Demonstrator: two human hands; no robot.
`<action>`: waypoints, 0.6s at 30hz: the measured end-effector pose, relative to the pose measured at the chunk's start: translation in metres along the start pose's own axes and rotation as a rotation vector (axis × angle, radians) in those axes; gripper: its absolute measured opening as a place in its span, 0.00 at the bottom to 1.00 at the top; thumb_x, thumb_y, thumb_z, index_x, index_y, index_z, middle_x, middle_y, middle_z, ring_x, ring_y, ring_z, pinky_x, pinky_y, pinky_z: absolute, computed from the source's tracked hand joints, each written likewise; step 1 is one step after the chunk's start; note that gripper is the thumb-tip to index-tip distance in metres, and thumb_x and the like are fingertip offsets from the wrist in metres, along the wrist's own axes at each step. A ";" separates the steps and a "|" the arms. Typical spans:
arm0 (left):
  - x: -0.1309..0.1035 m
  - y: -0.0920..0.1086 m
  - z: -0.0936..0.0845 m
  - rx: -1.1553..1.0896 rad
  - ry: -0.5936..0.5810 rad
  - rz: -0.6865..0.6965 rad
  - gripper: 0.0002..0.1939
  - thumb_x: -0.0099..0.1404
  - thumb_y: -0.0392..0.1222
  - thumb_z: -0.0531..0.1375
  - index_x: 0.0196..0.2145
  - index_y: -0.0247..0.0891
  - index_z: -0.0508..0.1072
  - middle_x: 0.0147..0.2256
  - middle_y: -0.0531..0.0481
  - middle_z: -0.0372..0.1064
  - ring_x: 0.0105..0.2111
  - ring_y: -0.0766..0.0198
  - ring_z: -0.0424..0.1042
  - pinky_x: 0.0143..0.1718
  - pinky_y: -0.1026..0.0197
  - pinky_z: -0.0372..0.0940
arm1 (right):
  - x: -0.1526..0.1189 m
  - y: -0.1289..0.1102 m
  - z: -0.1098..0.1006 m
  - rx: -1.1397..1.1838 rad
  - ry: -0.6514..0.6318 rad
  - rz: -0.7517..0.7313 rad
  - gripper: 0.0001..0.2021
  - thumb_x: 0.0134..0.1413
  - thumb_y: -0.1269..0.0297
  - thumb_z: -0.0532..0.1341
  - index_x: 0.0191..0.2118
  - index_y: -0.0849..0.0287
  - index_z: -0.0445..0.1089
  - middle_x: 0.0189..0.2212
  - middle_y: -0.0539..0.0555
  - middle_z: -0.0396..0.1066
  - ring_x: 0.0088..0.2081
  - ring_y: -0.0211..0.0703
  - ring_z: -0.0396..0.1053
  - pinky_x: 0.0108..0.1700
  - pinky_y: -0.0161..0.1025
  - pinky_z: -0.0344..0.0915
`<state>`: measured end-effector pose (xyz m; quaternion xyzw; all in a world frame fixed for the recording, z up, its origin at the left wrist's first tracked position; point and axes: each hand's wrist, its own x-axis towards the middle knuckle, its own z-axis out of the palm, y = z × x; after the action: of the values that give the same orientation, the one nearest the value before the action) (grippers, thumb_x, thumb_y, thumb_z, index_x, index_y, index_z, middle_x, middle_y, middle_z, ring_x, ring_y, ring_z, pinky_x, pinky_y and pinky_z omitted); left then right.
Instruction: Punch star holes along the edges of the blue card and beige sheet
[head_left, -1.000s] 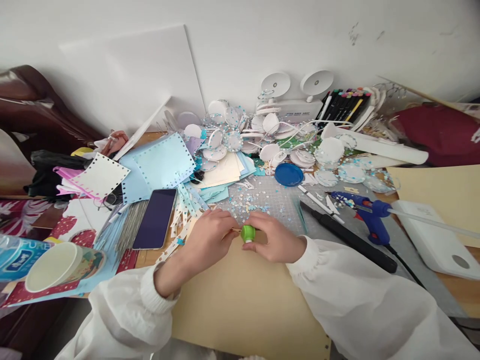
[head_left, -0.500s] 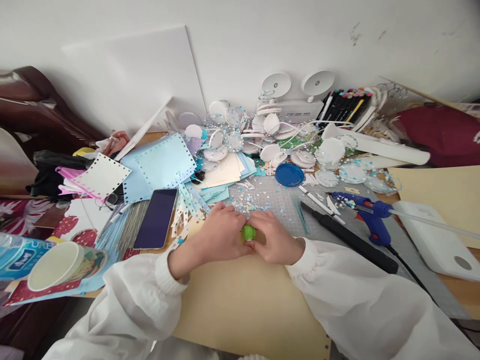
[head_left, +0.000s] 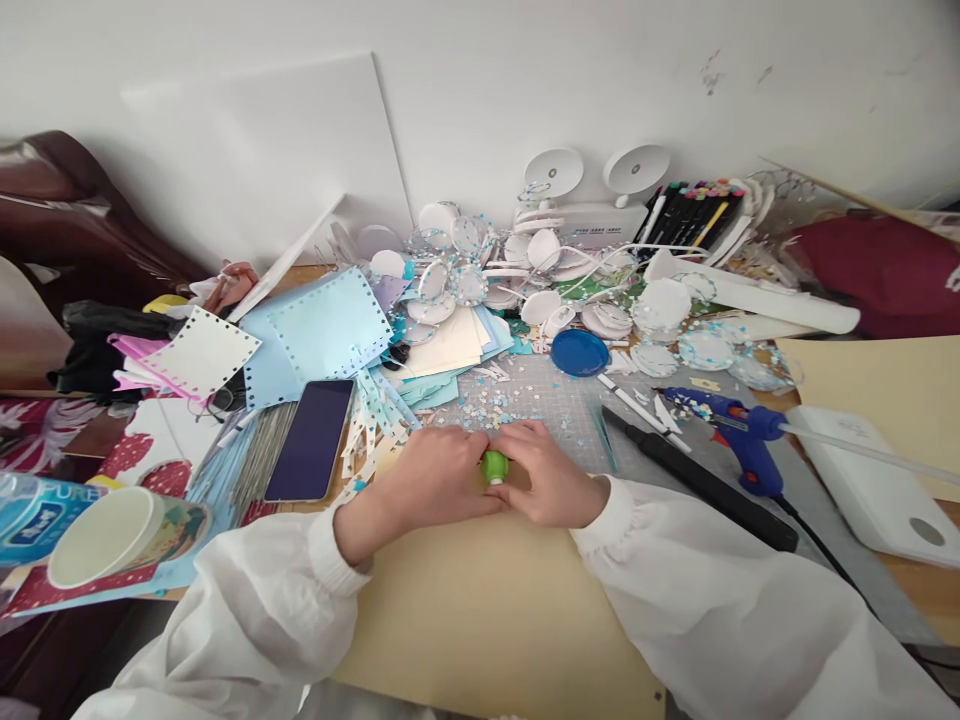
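A small green tool (head_left: 494,467) sits between my two hands at the far edge of a large cream paper sheet (head_left: 495,610). My left hand (head_left: 439,475) is closed around its left side, and my right hand (head_left: 547,475) closes on it from the right. The fingers hide most of the tool. Near the sheet's lower right corner there is a small dark punched hole (head_left: 658,695). Tiny paper cutouts (head_left: 510,402) lie scattered on the grey cutting mat (head_left: 559,395) just beyond my hands.
A phone (head_left: 311,440), blue punched sheets (head_left: 330,325) and a paper cup (head_left: 109,535) are on the left. To the right lie a black tool (head_left: 705,485), a blue glue gun (head_left: 739,430) and a white device (head_left: 874,480). White discs (head_left: 540,250) pile up behind.
The cream sheet has shifted slightly, with less of its punched lower right edge in view. Both hands keep their grip on the green tool, the fingertips a little lower.
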<state>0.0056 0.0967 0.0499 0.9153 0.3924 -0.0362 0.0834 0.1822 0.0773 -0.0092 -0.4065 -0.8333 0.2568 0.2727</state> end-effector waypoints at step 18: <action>-0.017 -0.018 -0.010 0.145 0.113 0.077 0.08 0.66 0.42 0.56 0.31 0.38 0.71 0.30 0.48 0.72 0.33 0.56 0.71 0.32 0.58 0.60 | 0.001 0.005 -0.005 0.076 0.007 -0.063 0.10 0.50 0.62 0.64 0.35 0.58 0.63 0.30 0.53 0.64 0.33 0.44 0.62 0.36 0.39 0.59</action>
<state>-0.0196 0.0987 0.0601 0.9339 0.3573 -0.0095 -0.0042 0.1880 0.0819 -0.0089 -0.3705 -0.8343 0.2781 0.2989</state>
